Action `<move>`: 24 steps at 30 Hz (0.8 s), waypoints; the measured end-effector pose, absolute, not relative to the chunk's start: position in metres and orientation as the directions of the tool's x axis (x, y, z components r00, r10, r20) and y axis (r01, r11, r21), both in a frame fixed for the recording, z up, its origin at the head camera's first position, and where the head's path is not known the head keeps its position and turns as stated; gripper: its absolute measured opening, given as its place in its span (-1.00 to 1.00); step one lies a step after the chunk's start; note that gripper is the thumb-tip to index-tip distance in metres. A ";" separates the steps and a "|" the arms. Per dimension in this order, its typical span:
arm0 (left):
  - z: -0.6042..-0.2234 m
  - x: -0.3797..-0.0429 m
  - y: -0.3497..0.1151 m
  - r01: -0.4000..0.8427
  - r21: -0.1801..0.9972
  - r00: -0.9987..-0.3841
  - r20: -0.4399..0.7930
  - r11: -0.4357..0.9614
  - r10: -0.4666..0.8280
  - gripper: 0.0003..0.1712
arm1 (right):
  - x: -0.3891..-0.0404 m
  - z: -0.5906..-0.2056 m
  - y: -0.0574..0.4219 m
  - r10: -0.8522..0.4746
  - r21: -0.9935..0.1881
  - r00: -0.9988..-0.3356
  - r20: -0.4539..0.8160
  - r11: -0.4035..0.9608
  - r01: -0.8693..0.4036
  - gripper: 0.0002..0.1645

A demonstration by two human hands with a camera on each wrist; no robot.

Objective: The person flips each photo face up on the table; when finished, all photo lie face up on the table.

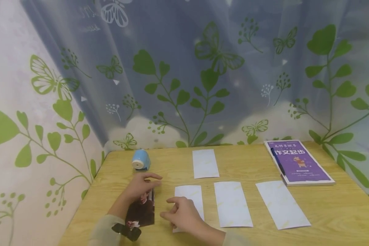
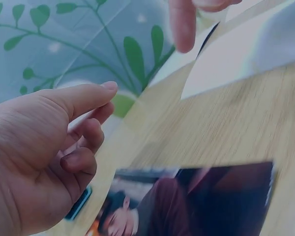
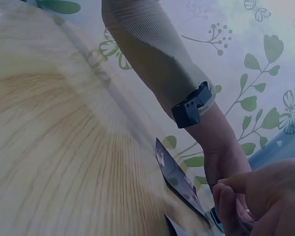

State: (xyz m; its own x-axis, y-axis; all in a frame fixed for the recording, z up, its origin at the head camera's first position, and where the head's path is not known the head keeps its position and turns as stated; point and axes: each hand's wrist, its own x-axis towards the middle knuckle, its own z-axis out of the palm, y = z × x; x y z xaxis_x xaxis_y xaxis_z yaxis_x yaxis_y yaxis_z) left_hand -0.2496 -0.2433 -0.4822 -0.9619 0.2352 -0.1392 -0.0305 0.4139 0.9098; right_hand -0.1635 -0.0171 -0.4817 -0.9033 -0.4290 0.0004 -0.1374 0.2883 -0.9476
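The dark photo (image 1: 144, 214) is lying on the wooden table (image 1: 233, 237), picture side up, under the left hand (image 1: 140, 186). Just beyond the photo a blue-and-white pencil sharpener (image 1: 140, 160) is standing, its casing hiding whatever it is containing. The left hand is hovering over the photo's far end, gripping nothing; its thumb is reaching out and its other fingers are bending loosely, while its forearm is slanting in along the photo's left side. To the right of the photo, the right hand (image 1: 184, 213) is hanging over the nearest white sheet (image 1: 190, 192), also gripping nothing, with index finger and thumb standing apart and pointing toward the photo; whether it is touching that sheet I cannot tell. Farther right of the photo, two more white sheets (image 1: 233, 205) are lying, and another sheet (image 1: 205, 164) is resting beyond and right of it. Well right of the photo and farther back, a purple book (image 1: 305, 164) is bearing a dark pen (image 1: 278, 161).
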 end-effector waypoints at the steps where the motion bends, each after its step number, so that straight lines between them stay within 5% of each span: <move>1: -0.482 -0.249 -0.241 -0.031 0.906 -0.962 -0.142 0.422 0.233 -0.57 | -0.163 -0.481 -0.012 -0.438 -0.945 -0.899 0.002 0.292 -0.145 -0.28; 12: -0.490 -0.252 -0.193 0.055 0.877 -0.943 -0.112 0.478 0.314 -0.62 | -0.149 -0.483 0.045 -0.506 -0.854 -0.862 0.012 0.443 -0.271 -0.26; 24: -0.504 -0.256 -0.178 0.077 0.869 -0.932 -0.111 0.489 0.345 -0.66 | -0.145 -0.490 0.066 -0.566 -0.858 -0.822 -0.063 0.452 -0.246 -0.24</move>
